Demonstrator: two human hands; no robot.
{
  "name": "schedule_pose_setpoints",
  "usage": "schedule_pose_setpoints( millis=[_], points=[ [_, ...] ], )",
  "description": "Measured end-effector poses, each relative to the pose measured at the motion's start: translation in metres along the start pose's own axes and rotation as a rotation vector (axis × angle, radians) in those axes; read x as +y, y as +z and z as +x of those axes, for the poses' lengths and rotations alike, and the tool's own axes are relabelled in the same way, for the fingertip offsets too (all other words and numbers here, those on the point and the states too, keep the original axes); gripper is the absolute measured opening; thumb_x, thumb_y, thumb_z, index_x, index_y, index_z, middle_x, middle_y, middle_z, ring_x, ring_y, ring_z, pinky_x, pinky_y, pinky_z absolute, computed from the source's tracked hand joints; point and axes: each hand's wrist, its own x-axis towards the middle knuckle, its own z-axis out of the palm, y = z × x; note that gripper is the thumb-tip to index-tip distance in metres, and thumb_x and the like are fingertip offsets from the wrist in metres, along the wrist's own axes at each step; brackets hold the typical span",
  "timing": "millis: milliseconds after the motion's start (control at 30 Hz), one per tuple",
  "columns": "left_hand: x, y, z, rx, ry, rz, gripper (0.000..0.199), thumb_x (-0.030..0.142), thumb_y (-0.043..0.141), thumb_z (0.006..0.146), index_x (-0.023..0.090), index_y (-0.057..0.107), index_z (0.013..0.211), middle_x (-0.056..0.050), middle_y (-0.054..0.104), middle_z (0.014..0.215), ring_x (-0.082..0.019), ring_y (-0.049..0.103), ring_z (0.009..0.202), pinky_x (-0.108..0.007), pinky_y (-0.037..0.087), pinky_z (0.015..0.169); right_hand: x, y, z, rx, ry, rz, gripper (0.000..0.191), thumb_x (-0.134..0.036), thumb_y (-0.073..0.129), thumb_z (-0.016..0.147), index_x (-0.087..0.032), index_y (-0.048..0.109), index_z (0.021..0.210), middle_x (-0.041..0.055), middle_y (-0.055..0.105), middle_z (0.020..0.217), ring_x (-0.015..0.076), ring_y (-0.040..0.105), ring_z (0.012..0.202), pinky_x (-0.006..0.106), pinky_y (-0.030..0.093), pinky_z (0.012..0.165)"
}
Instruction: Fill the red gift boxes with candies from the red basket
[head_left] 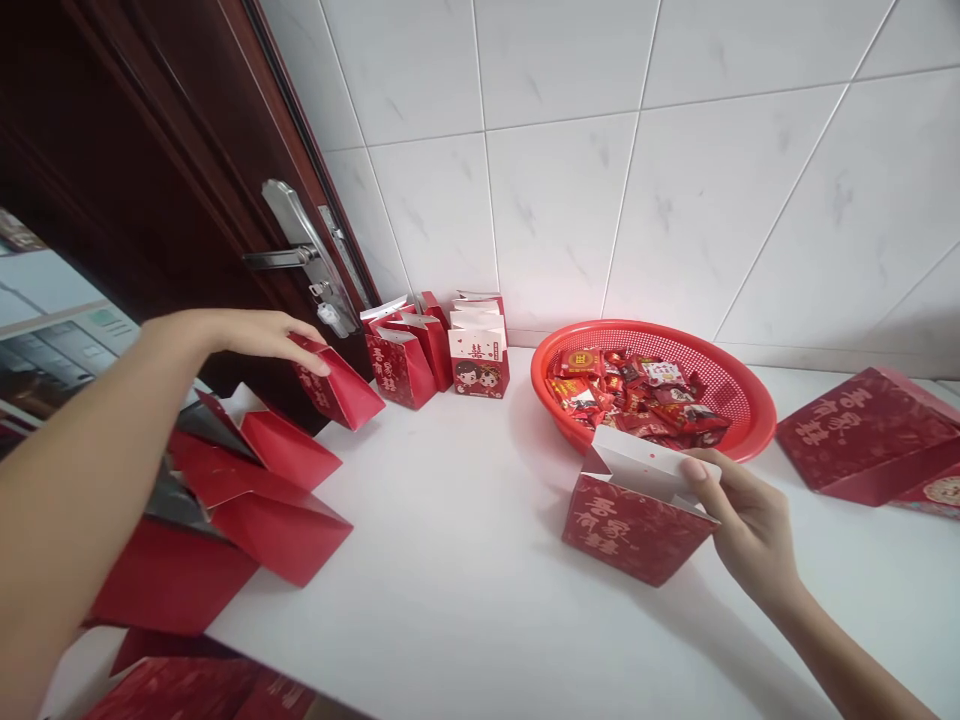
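My right hand [750, 525] pinches the upper flap of a dark red paper gift box [637, 530], thumb over the white inner side. This box has pale characters on its front and its top stands open, in front of a red plastic basket [761, 425] of wrapped candies [626, 385]. Far to the left, my left hand [274, 335] is closed on the top of another red gift box [345, 390] near the door. Its thumb is partly hidden, and the box's base is at the table's left edge.
Several red boxes [409, 370] and a pink-fronted box [480, 365] stand by the tiled wall. More red boxes [292, 530] line the left edge below my arm. Another box [870, 430] lies at the right. A dark door with a metal handle [281, 257] is behind.
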Motion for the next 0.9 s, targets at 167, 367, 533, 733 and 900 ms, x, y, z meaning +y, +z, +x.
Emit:
schedule_pose_setpoints(
  millis=[167, 367, 533, 733, 900],
  points=[
    [0.005, -0.017, -0.009, -0.034, -0.074, 0.042, 0.091, 0.083, 0.063, 0.063, 0.018, 0.062, 0.127, -0.006, 0.07, 0.123, -0.027, 0.057, 0.116, -0.035, 0.042, 0.1, 0.0, -0.002, -0.001, 0.011, 0.013, -0.03, 0.051, -0.068, 0.055, 0.088, -0.022, 0.068, 0.071, 0.0016, 0.064, 0.062, 0.0157, 0.057, 0.053, 0.025, 0.047, 0.048],
    [0.006, -0.021, -0.019, 0.013, -0.062, -0.01, 0.099, 0.089, 0.061, 0.057, 0.021, 0.059, 0.129, -0.002, 0.071, 0.119, -0.024, 0.06, 0.11, -0.03, 0.044, 0.094, -0.001, -0.001, -0.001, 0.022, -0.015, -0.044, 0.053, -0.068, 0.056, 0.088, -0.022, 0.066, 0.064, 0.0026, 0.065, 0.061, 0.0149, 0.056, 0.049, 0.024, 0.045, 0.044],
    [0.001, -0.024, -0.017, 0.071, -0.09, -0.024, 0.108, 0.092, 0.063, 0.049, 0.024, 0.057, 0.133, 0.0, 0.071, 0.122, -0.024, 0.061, 0.109, -0.029, 0.045, 0.092, 0.0, -0.002, -0.002, 0.035, 0.014, -0.061, 0.052, -0.067, 0.057, 0.087, -0.021, 0.07, 0.068, 0.005, 0.069, 0.066, 0.0175, 0.06, 0.053, 0.024, 0.048, 0.045],
    [0.011, -0.028, -0.026, 0.137, -0.039, 0.017, 0.09, 0.085, 0.06, 0.066, 0.028, 0.056, 0.135, 0.002, 0.069, 0.126, -0.023, 0.059, 0.112, -0.029, 0.042, 0.094, 0.003, -0.006, -0.004, 0.018, 0.01, -0.108, 0.047, -0.061, 0.058, 0.088, -0.021, 0.073, 0.068, 0.0048, 0.071, 0.069, 0.0176, 0.062, 0.055, 0.022, 0.049, 0.048],
    [0.017, -0.026, -0.034, 0.192, -0.01, 0.052, 0.083, 0.083, 0.054, 0.074, 0.03, 0.054, 0.137, 0.001, 0.069, 0.122, -0.022, 0.06, 0.107, -0.027, 0.043, 0.089, 0.006, -0.006, -0.003, 0.02, 0.018, -0.13, 0.05, -0.065, 0.056, 0.087, -0.022, 0.076, 0.072, 0.0043, 0.069, 0.064, 0.018, 0.061, 0.051, 0.022, 0.049, 0.046]
  ],
)
